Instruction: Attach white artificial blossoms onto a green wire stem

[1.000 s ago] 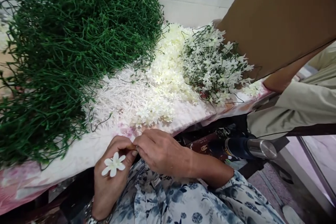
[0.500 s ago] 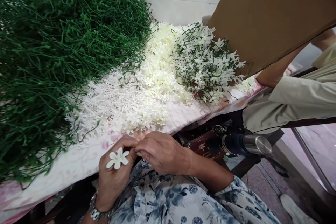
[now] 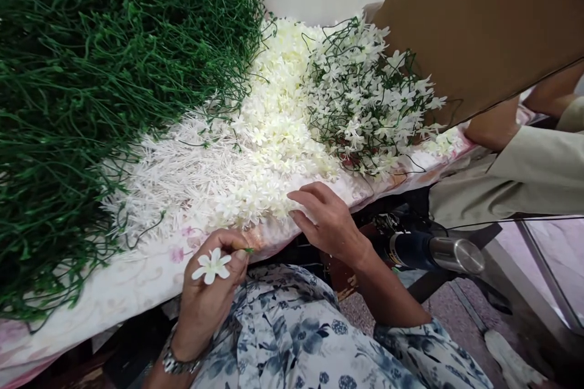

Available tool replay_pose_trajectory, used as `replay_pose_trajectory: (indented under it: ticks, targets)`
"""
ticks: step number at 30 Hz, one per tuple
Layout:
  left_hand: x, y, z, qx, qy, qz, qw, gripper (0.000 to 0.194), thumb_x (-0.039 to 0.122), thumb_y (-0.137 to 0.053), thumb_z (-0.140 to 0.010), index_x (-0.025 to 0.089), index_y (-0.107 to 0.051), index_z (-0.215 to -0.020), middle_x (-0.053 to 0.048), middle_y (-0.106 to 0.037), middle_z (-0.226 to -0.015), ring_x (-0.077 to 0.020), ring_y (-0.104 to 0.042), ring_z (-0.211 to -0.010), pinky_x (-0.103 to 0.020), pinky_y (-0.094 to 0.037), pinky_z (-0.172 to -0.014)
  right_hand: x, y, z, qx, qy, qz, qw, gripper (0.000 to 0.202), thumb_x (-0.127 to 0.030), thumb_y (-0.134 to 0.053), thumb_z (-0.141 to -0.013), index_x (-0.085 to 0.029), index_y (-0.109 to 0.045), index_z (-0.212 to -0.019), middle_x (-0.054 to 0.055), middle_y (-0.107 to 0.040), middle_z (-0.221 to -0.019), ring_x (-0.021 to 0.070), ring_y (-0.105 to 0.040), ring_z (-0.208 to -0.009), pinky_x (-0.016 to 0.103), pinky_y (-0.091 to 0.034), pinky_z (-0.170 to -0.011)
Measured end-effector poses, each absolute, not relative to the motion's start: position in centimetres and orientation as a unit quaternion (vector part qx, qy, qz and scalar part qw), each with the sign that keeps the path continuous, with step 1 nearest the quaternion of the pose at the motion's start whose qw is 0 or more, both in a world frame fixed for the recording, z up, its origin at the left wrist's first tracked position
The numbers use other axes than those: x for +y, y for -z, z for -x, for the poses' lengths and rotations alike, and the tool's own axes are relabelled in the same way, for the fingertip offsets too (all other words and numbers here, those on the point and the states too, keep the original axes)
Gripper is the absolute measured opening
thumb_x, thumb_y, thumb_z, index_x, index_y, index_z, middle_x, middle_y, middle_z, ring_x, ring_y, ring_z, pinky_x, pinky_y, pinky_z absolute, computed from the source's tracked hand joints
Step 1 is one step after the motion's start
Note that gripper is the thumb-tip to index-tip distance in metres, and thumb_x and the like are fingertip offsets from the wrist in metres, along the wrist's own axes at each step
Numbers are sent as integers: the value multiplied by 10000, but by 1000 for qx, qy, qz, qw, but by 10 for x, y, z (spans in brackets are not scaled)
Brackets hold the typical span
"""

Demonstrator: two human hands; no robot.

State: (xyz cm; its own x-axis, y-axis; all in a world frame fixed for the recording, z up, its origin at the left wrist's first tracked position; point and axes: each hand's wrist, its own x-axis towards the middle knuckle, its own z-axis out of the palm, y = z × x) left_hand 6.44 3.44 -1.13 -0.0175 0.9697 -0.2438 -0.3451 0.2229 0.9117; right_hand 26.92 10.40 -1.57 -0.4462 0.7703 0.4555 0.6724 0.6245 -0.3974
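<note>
- Left hand [image 3: 207, 301], one: fingers pinched on one green stem tip [image 3: 249, 250]; one white flower [image 3: 211, 266] at its back.
- Right hand [image 3: 331, 222], one: fingers parted, seemingly empty, beside loose pale flowers [image 3: 283, 127]; contact unclear.
- Handling, advised: pinch firm, tip clear, petals uncrushed.
- Bench [image 3: 137, 279] heaps, one each: loose pale flowers, green stems [image 3: 114, 61], white filaments [image 3: 182, 164], stemmed flowers [image 3: 365, 97]; pieces uncountable.
</note>
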Motion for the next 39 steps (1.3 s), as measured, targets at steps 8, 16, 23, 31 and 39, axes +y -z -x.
replay_pose_trajectory:
  ticks: [8,16,23,31,39]
  targets:
    - [35,21,-65,488,-491,-335,639,125,290,-656,-786,178,-604,-777,23,-470,-636,-69,-360,-502,-208,-259,-442,105,28,-268,-826,-100,427,354,167,-97,-464,-873,-158,-616,-841,50,-595,-757,144,-559,-726,257,-470,-653]
    - [40,16,-74,467,-517,-315,645,151,302,-683,-758,174,-603,-748,27,-472,-604,-64,-357,-483,-194,-256,-430,92,20,-277,-714,-290,456,446,70,-139,-558,-850,-171,-599,-803,-5,-559,-710,106,-526,-658,238,-427,-609]
    - [39,8,-79,461,-541,-303,634,190,324,-708,-733,172,-595,-724,26,-466,-609,-72,-367,-497,-209,-277,-454,73,-5,-243,-714,-406,323,469,44,-138,-568,-853,-168,-600,-849,16,-592,-736,111,-552,-674,244,-454,-605]
    - [32,16,-74,458,-577,-351,578,98,260,-678,-782,177,-628,-766,2,-526,-715,-94,-451,-607,-212,-342,-522,73,-9,-228,-787,-310,301,439,74,-101,-538,-857,-151,-586,-885,44,-602,-751,128,-584,-732,256,-502,-639]
    - [26,30,-71,467,-580,-438,503,33,185,-601,-848,210,-622,-855,11,-556,-762,-109,-478,-680,-220,-365,-598,67,-8,-228,-817,-255,304,419,108,-68,-557,-846,-132,-584,-928,74,-614,-787,129,-586,-746,245,-517,-647]
